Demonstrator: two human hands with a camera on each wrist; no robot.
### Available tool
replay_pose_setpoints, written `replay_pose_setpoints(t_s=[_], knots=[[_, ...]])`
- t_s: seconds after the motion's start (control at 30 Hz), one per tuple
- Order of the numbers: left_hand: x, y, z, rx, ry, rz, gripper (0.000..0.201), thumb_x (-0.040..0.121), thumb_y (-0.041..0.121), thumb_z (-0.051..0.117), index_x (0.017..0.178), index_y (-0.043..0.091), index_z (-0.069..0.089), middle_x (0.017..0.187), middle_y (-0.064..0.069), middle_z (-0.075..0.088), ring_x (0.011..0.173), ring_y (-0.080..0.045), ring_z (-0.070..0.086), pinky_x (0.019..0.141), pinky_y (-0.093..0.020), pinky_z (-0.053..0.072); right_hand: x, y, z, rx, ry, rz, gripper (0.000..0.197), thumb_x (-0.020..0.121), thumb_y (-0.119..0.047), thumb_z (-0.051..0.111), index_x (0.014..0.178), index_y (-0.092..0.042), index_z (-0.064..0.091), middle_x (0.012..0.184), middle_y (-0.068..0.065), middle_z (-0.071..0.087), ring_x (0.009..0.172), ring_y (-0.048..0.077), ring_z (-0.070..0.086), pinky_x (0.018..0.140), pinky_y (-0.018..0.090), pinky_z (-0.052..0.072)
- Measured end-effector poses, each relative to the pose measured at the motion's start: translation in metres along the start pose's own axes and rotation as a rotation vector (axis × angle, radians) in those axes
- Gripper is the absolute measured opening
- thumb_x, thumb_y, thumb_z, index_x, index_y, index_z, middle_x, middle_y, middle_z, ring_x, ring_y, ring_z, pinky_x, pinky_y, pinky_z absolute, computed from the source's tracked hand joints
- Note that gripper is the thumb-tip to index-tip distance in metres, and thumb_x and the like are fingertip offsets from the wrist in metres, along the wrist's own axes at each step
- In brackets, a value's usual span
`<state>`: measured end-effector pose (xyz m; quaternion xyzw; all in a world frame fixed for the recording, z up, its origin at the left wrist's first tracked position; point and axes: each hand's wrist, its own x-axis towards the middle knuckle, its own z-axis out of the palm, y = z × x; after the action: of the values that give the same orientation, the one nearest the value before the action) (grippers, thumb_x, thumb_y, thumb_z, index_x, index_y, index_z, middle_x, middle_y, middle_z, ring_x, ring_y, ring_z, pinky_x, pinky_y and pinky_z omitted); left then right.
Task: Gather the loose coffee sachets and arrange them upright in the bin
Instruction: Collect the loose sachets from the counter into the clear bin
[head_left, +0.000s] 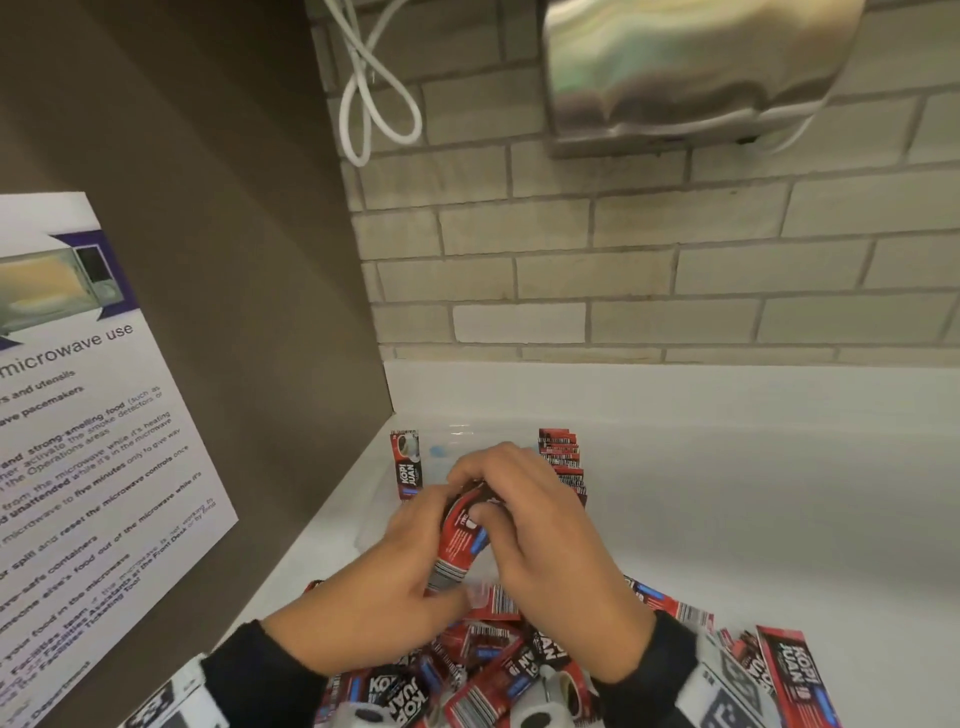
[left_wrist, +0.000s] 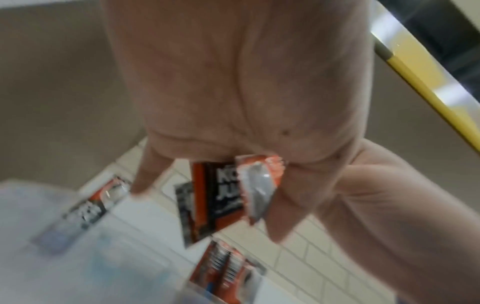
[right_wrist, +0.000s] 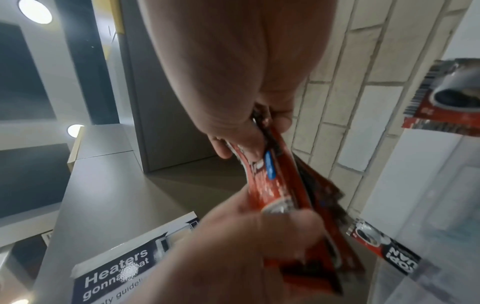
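Both hands meet over the clear plastic bin (head_left: 457, 429) on the white counter. Between them is a small bundle of red coffee sachets (head_left: 460, 538): my left hand (head_left: 415, 561) grips its lower end and my right hand (head_left: 519, 514) pinches the upper end. The right wrist view shows the bundle (right_wrist: 275, 181) held edge-on by my right hand's fingers (right_wrist: 221, 148). One sachet (head_left: 406, 465) stands upright at the bin's left wall, and a row of upright sachets (head_left: 563, 462) lines its right side. A loose sachet pile (head_left: 493, 670) lies at the near edge, under my wrists.
A brown cabinet side with a microwave notice (head_left: 88, 441) closes off the left. A brick wall (head_left: 675, 270) runs behind, with a metal dispenser (head_left: 691, 67) and a white cable (head_left: 374, 93) above. White counter (head_left: 779, 519) extends right of the bin. More sachets (head_left: 789, 675) lie bottom right.
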<state>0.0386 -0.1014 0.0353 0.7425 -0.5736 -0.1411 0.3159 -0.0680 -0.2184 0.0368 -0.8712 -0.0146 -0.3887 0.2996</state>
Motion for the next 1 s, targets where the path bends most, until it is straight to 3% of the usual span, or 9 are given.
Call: replay_pose_setpoints(t_s=[0.1, 0.2, 0.3, 0.4, 0.5, 0.63, 0.77, 0.87, 1.0], knots=[[0.004, 0.005, 0.005, 0.067, 0.116, 0.044, 0.064, 0.084, 0.013, 0.059, 0.122, 0.044, 0.017, 0.121, 0.027, 0.028, 0.121, 0.014, 0.021, 0.097, -0.004, 0.027, 0.0, 0.0, 0.0, 0.001, 0.047, -0.034, 0.048, 0.08, 0.007, 0.045, 0.108, -0.032, 0.042, 0.1, -0.017, 0.043, 0.097, 0.006, 0.044, 0.085, 0.015, 0.036], [0.016, 0.01, 0.005, -0.021, 0.189, 0.084, 0.065, 0.084, 0.0, 0.056, 0.123, 0.045, 0.031, 0.116, 0.022, 0.048, 0.107, 0.006, 0.05, 0.088, -0.013, 0.043, 0.002, 0.0, -0.004, 0.034, 0.083, -0.034, 0.049, 0.081, 0.005, 0.045, 0.113, -0.033, 0.04, 0.104, -0.017, 0.042, 0.102, 0.006, 0.045, 0.087, 0.017, 0.038], [0.028, 0.015, 0.004, -0.023, 0.281, 0.083, 0.049, 0.08, 0.001, 0.064, 0.107, 0.038, 0.047, 0.098, 0.013, 0.062, 0.091, 0.004, 0.059, 0.077, -0.019, 0.048, 0.004, 0.003, -0.004, 0.08, 0.138, 0.004, 0.047, 0.085, -0.004, 0.045, 0.118, -0.037, 0.037, 0.106, -0.026, 0.039, 0.106, 0.003, 0.045, 0.09, 0.016, 0.04], [0.038, 0.027, 0.003, -0.208, 0.17, 0.082, 0.047, 0.08, 0.0, 0.065, 0.111, 0.029, 0.045, 0.104, 0.007, 0.061, 0.095, 0.0, 0.061, 0.081, -0.022, 0.05, 0.011, 0.009, -0.009, 0.047, 0.184, 0.03, 0.041, 0.085, -0.011, 0.043, 0.116, -0.038, 0.039, 0.107, -0.031, 0.041, 0.107, 0.002, 0.047, 0.091, 0.013, 0.037], [0.042, 0.035, 0.003, -0.427, 0.042, 0.004, 0.054, 0.084, -0.005, 0.056, 0.121, 0.027, 0.033, 0.117, -0.01, 0.053, 0.109, -0.021, 0.058, 0.092, -0.041, 0.05, 0.021, 0.012, -0.017, 0.058, 0.162, 0.052, 0.049, 0.081, -0.001, 0.046, 0.111, -0.039, 0.041, 0.105, -0.024, 0.046, 0.107, 0.003, 0.047, 0.092, 0.014, 0.038], [0.049, 0.024, 0.005, -0.471, 0.119, -0.004, 0.051, 0.09, -0.007, 0.047, 0.123, 0.031, 0.036, 0.103, -0.006, 0.055, 0.082, -0.014, 0.056, 0.08, -0.039, 0.05, 0.028, 0.017, -0.023, 0.14, 0.103, 0.083, 0.053, 0.083, 0.005, 0.052, 0.109, -0.04, 0.041, 0.113, -0.017, 0.045, 0.107, 0.003, 0.049, 0.09, 0.02, 0.045], [0.051, 0.005, 0.004, -0.522, 0.161, -0.105, 0.053, 0.091, -0.004, 0.05, 0.119, 0.04, 0.039, 0.109, 0.0, 0.061, 0.098, -0.01, 0.059, 0.086, -0.03, 0.051, 0.024, 0.028, -0.035, 0.33, 0.106, 0.284, 0.05, 0.087, -0.001, 0.06, 0.113, -0.04, 0.042, 0.126, -0.007, 0.039, 0.109, 0.005, 0.05, 0.08, 0.019, 0.051], [0.055, -0.009, 0.001, -0.633, 0.198, -0.203, 0.053, 0.088, -0.011, 0.049, 0.116, 0.034, 0.045, 0.098, 0.002, 0.062, 0.091, -0.008, 0.061, 0.074, -0.017, 0.052, 0.015, 0.048, -0.044, 0.386, 0.311, 0.493, 0.039, 0.089, -0.002, 0.057, 0.109, -0.034, 0.046, 0.123, -0.007, 0.044, 0.102, 0.006, 0.053, 0.072, 0.014, 0.049], [0.08, -0.031, 0.004, -0.685, 0.246, -0.344, 0.052, 0.084, -0.018, 0.047, 0.123, 0.016, 0.045, 0.094, -0.006, 0.059, 0.088, -0.016, 0.058, 0.072, -0.024, 0.047, 0.001, 0.079, -0.042, 0.469, 0.386, 0.778, 0.032, 0.089, 0.003, 0.052, 0.111, -0.019, 0.048, 0.114, 0.0, 0.048, 0.093, 0.014, 0.052, 0.071, 0.026, 0.044]])
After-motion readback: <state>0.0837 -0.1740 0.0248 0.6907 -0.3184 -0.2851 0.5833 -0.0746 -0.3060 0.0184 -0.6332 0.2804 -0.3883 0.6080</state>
